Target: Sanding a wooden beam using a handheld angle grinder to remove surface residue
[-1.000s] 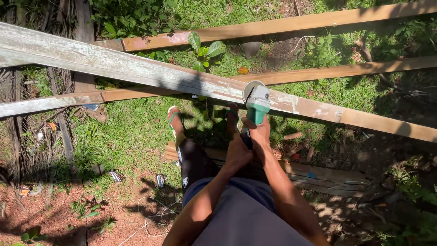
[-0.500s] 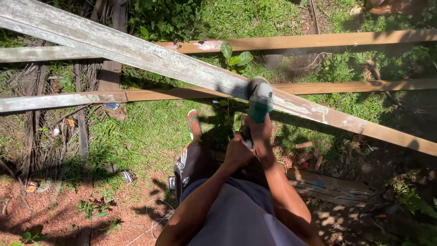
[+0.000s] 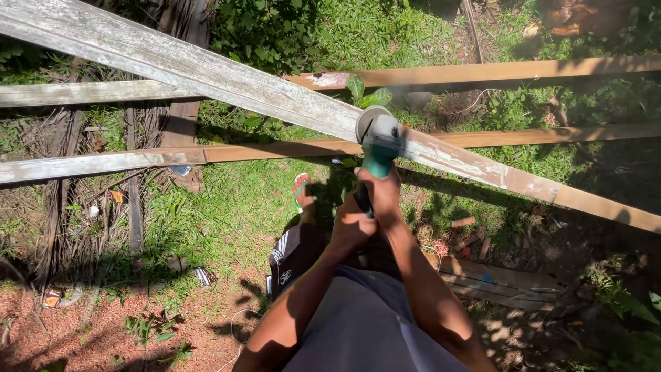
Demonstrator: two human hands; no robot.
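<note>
Hands close together around a green angle grinder (image 3: pixel 379 148): the right hand (image 3: pixel 383 195) wraps tight about its body just behind the head, the left hand (image 3: pixel 351 224) clenches the rear of the handle. Its disc touches a weathered, pale-painted plank (image 3: pixel 206 72) that runs diagonally across two rust-brown rails (image 3: pixel 482 71). Below, on the grass, a small crumpled wrapper (image 3: pixel 204 275) lies near the red soil, well apart from the grinder.
</note>
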